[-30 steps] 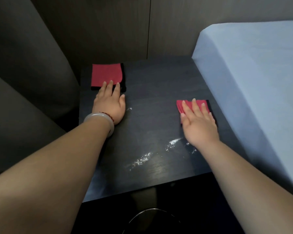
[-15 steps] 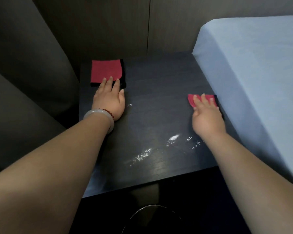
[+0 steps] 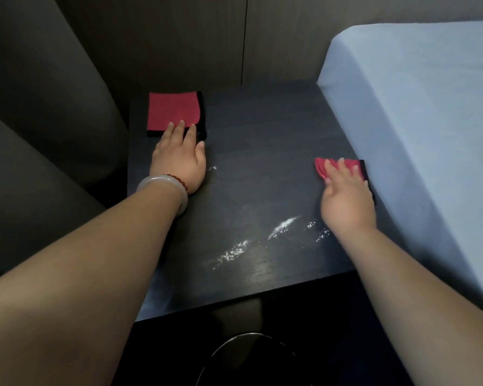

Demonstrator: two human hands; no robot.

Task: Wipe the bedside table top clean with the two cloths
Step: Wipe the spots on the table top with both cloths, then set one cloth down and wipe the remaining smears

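We see the bedside table top [image 3: 262,151], dark and with wood grain, and both hands lie on it. The left hand [image 3: 180,160] is flat, the fingers stretched out and not closed on anything; only its fingertips [image 3: 181,125] rest on the near edge of the left cloth [image 3: 173,111]. This cloth is red with a black border, folded square, and it lies just beyond the fingers, at the far left corner of the top. On the left wrist there are a pale bangle [image 3: 162,190] and a thin string of red beads [image 3: 177,181].

The right hand [image 3: 346,201] is also spread flat and presses on the right cloth [image 3: 322,168], which is crumpled under the fingers, close to the blue bed [image 3: 416,121]. We cannot tell if the fingers pinch it. White powder [image 3: 283,225] lies just left of the right wrist, and a few specks are beside the left palm.
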